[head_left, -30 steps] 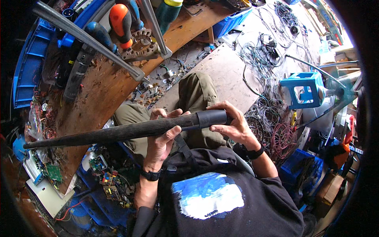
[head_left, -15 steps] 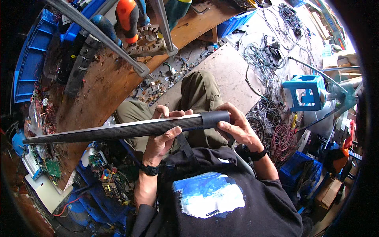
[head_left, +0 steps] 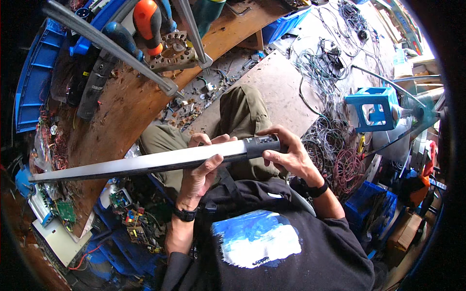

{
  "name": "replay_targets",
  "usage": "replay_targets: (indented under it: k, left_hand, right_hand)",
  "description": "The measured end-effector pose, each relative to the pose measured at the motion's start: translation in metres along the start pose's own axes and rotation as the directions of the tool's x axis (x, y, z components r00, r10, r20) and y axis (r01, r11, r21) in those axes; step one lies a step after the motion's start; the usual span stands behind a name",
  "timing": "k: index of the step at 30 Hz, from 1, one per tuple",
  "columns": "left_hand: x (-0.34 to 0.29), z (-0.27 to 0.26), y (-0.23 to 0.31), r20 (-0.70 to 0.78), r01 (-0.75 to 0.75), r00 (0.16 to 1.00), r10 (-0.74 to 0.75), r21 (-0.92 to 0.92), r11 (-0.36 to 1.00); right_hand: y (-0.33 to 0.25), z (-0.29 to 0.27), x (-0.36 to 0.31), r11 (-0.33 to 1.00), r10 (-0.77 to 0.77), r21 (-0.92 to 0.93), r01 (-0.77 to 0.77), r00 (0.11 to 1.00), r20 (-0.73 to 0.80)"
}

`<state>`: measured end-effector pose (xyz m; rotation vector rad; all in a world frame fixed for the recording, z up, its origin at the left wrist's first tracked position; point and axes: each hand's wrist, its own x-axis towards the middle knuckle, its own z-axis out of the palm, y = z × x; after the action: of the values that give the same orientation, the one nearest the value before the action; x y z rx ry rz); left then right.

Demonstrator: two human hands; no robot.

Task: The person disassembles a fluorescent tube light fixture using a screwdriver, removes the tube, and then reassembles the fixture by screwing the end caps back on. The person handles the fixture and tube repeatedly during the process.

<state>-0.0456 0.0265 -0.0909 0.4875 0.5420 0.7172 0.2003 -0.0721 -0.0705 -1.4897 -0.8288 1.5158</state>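
Observation:
Across my lap lies a long LED tube light [head_left: 145, 162], its white diffuser face turned upward and its black back along the near side. A black end cap [head_left: 262, 146] with a small dark panel sits at its right end. My left hand [head_left: 200, 173] is wrapped round the tube left of the cap, thumb on the near side and fingertips over the far edge. My right hand [head_left: 291, 155] grips the end cap between thumb and fingers. The tube's far left end reaches over the wooden bench.
On the wooden bench [head_left: 116, 116] stand an orange-and-black screwdriver [head_left: 147, 24], a metal holder block [head_left: 172, 51] and grey metal bars [head_left: 116, 51]. Blue trays [head_left: 41, 77] line the left. Circuit boards [head_left: 65, 211] lie lower left. Tangled cables [head_left: 335, 126] and a blue stool [head_left: 374, 109] are at right.
The tube light has been rolled about its length, so the white diffuser now faces up where the black back showed before. Both hands keep hold in nearly the same places.

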Motion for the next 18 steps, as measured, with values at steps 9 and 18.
replay_targets:
  k: [9, 18]
  left_hand:
    - [0.001, -0.012, -0.003, 0.153, -0.067, 0.985, 0.078, -0.076, 0.995]
    - [-0.005, -0.024, -0.007, 0.183, -0.028, 0.983, 0.029, -0.008, 1.0]
  right_hand:
    - [-0.006, 0.005, -0.002, 0.985, -0.165, -0.039, 0.166, 0.986, 0.026]
    - [-0.035, -0.018, 0.024, 0.735, 0.057, -0.643, 0.215, 0.926, 0.374]
